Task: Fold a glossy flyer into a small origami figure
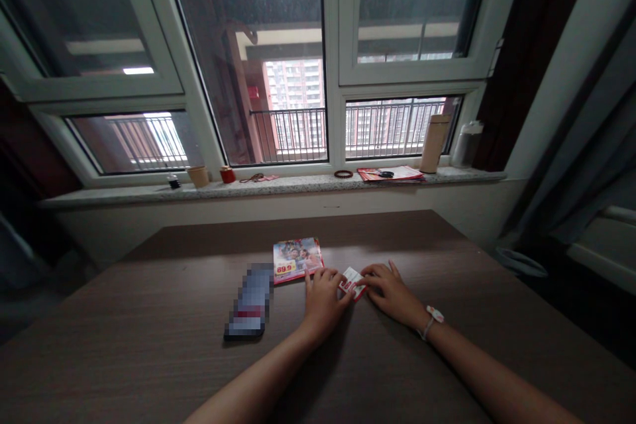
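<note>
Between my hands lies a small white and red piece of printed paper [353,275], turned at an angle on the dark brown table [163,358]. My left hand [322,298] has its fingers and thumb closed on the paper's left and lower side. From the right, my right hand [390,290] pinches the opposite edge; its wrist wears a light bracelet [431,321]. Just beyond my left hand is a colourful printed flyer [297,256] marked with a large price. A phone [250,301], its screen blurred out, rests to the left.
Along the stone windowsill [293,184] stand a paper cup [199,176], a red spool [227,175], a dark ring [343,173] and a stack of red and white papers [392,173]. A tan bottle [434,144] and a clear bottle [468,144] are at its right end.
</note>
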A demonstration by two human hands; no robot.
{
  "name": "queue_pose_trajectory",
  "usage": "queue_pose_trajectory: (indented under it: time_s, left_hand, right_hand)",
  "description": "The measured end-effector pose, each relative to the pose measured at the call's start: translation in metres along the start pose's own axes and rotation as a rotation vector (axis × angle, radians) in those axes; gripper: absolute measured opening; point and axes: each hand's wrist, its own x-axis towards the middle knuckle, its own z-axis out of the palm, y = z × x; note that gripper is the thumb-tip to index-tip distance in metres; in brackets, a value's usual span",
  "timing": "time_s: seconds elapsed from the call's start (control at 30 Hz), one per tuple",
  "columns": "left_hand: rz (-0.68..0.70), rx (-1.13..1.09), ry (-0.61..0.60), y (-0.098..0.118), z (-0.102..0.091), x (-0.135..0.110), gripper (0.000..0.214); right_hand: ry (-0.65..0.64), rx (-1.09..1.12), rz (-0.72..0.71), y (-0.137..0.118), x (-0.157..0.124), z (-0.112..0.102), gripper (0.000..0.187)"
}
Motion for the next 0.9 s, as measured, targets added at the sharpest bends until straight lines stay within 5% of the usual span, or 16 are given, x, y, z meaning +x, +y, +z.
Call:
queue_pose_trajectory:
  time_s: [0.9]
  left_hand:
    - [0.061, 0.070, -0.005, -0.0007, -0.0014, 0.0005, 0.023]
  right_hand:
    - [0.020, 0.014, 0.049, -0.0021, 0.0027, -0.0002, 0.017]
